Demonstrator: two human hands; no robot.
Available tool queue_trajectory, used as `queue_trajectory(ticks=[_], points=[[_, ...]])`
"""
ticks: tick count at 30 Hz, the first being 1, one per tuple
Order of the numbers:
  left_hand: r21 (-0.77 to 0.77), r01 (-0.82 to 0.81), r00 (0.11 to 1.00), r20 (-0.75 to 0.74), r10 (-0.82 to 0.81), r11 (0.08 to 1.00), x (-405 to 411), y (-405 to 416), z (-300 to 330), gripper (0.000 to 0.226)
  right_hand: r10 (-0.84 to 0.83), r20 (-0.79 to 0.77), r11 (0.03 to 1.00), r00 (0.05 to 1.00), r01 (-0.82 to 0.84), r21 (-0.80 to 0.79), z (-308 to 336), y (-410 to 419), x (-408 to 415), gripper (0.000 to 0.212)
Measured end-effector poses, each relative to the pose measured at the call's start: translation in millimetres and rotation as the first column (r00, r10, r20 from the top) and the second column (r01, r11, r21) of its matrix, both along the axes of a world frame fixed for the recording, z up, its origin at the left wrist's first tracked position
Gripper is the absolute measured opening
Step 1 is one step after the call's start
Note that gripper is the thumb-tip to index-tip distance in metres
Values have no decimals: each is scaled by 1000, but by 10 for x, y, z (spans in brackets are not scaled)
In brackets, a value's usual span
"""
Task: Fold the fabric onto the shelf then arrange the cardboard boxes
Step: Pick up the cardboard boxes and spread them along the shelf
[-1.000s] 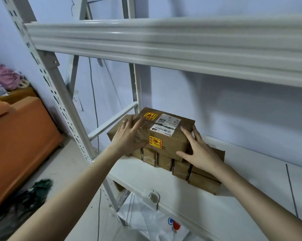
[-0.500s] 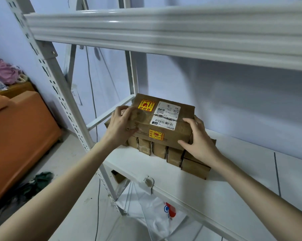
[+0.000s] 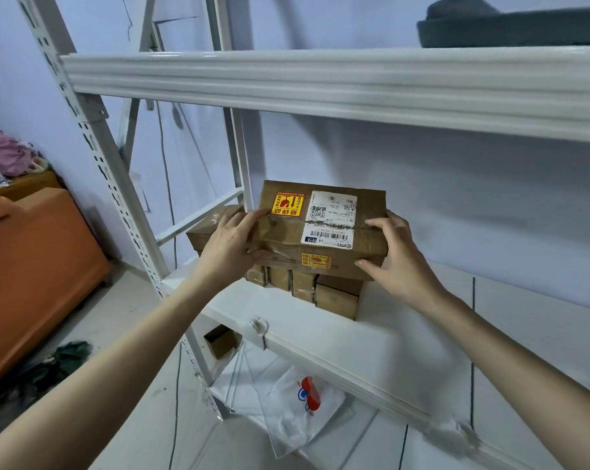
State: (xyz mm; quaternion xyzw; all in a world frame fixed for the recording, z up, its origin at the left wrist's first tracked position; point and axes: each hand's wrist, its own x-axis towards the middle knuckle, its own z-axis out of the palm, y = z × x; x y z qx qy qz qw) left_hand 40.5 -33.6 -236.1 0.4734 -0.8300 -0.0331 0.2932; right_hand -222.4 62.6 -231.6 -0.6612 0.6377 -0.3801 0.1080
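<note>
Frame centre: left hand (image 3: 231, 245) and right hand (image 3: 396, 255) grip opposite ends of the labelled box (image 3: 324, 228), which sits atop smaller boxes (image 3: 307, 286) on the shelf (image 3: 381, 337); folded fabric (image 3: 510, 25) upper right, top tier.

Home storeroom: shelving rack (image 3: 320, 86), sofa (image 3: 32, 266).

shelf (image 3: 405, 337) clear R of boxes (image 3: 320, 232) | beam (image 3: 320, 86) overhead | post (image 3: 93, 137) L

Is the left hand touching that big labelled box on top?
Touching. The head view shows the left hand pressed against the end of the big labelled box, fingers over its top edge.
</note>
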Motion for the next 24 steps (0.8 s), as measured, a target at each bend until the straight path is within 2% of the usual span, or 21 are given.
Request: queue_trajectory(ticks=[4,7,11,13,15,18,21,24], points=[[6,40,999,-33,-40,999,-119,124,46,71,25,34,1000,999,-25,-12,33,88,-144,60],[80,128,979,-170,-113,989,-189,214,72,62,12,149,999,989,-4,-48,65,156,-264,57],[261,79,904,-426,42,962,-304,210,100,30,-34,372,999,927,31,13,170,257,-428,56],[349,58,871,-475,123,935,-325,166,105,36,-26,453,1000,891,25,9,203,281,-530,49],[463,75,853,-488,183,883,-335,149,107,36,-13,508,1000,861,20,-9,237,303,-609,39],[668,183,795,-533,292,721,-386,176,104,34,16,569,1000,822,-7,-17,311,328,-678,28],[769,245,800,-504,325,590,-408,183,75,37,46,568,999,822,-46,-15,336,336,-706,25],[808,311,807,-503,309,501,-425,155,22,58,76,496,997,865,-73,-25,326,353,-716,26]])
